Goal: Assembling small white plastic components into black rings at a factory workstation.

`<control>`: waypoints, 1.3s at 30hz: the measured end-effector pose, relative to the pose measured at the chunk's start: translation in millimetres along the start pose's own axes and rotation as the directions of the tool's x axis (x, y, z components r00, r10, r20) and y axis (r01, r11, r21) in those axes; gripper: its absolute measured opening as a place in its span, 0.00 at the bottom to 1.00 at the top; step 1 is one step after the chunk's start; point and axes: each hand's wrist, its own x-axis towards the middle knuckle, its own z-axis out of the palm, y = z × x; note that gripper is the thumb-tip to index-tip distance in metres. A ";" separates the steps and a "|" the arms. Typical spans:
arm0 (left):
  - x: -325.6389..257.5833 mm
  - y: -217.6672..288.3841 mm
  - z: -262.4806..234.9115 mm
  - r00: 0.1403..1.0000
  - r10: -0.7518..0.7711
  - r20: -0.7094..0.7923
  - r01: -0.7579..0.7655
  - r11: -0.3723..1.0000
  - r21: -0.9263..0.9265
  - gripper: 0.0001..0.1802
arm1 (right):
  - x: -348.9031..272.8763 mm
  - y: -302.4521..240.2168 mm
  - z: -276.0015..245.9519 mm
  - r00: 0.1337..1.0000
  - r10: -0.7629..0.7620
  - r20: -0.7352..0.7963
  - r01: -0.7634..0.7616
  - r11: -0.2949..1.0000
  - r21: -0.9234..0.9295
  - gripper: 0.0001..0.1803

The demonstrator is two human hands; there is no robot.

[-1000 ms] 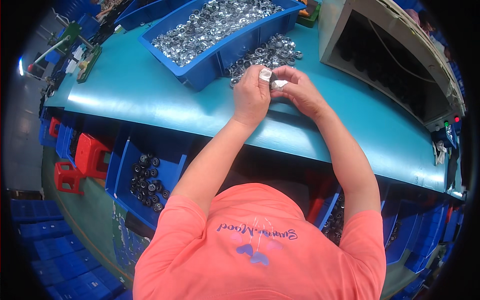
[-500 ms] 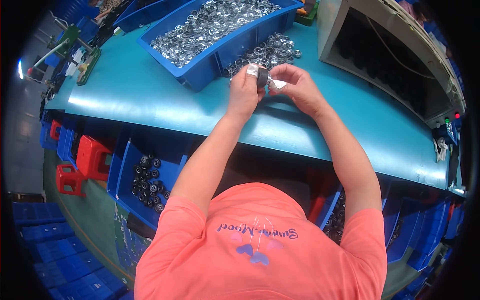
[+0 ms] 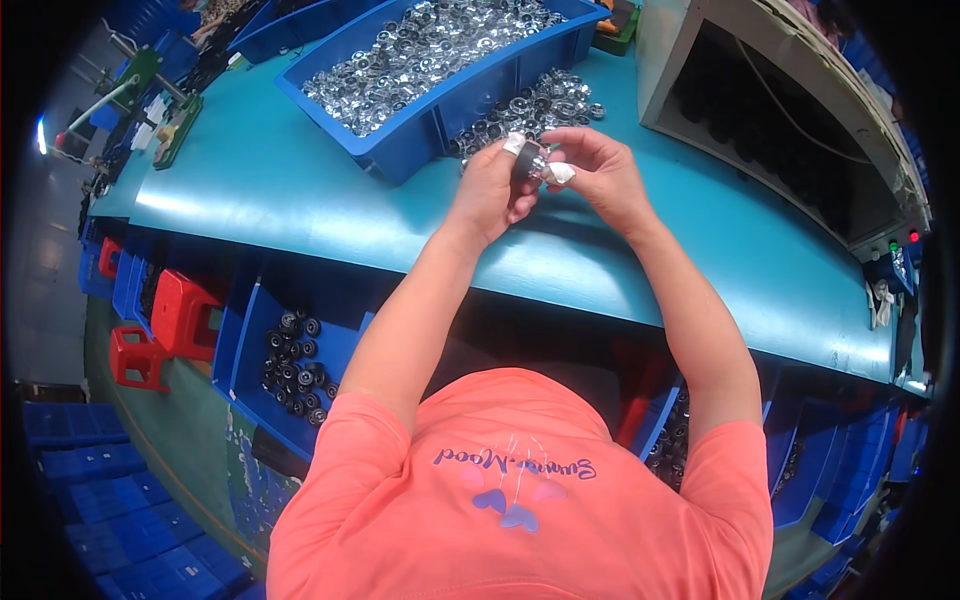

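Observation:
A small black toy-sized tyre (image 3: 524,163) is gripped between the fingers of my left hand (image 3: 484,192). My right hand (image 3: 610,182) pinches a small shiny silver wheel hub (image 3: 539,168) against the tyre's right side. How far the hub sits inside the tyre is hidden by my fingers. White wrapping covers both thumb tips. Just beyond my hands, a loose heap of silver hubs (image 3: 545,103) lies on the blue-green tabletop (image 3: 300,205), beside a long blue bin (image 3: 400,150) filled with similar hubs.
A pale box-shaped machine (image 3: 655,70) with a dark opening and lit buttons stands at the right. At the far left is a green hand press (image 3: 140,75). Under the table, a blue bin (image 3: 245,350) holds several black wheels, near red stools (image 3: 185,318).
The tyre has tilted in my fingers, and more of the silver hub now shows. My left fingers have shifted slightly lower around the tyre; the right hand stays close to it.

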 end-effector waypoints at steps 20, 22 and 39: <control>-3.7 -14.6 14.8 0.882 0.460 0.100 -0.465 0.821 0.332 0.21 | 2.9 -0.6 1.4 0.990 -0.128 -0.064 0.128 0.992 -0.006 0.22; -2.7 -15.0 14.0 0.855 0.506 0.117 -0.514 0.790 0.335 0.26 | 1.1 -7.7 5.3 0.995 -0.074 -0.067 0.075 0.997 0.019 0.22; -3.4 -21.6 18.1 0.721 0.692 0.025 -0.501 0.496 0.709 0.16 | -4.5 -10.1 11.1 0.979 0.175 -0.100 -0.134 0.935 0.327 0.21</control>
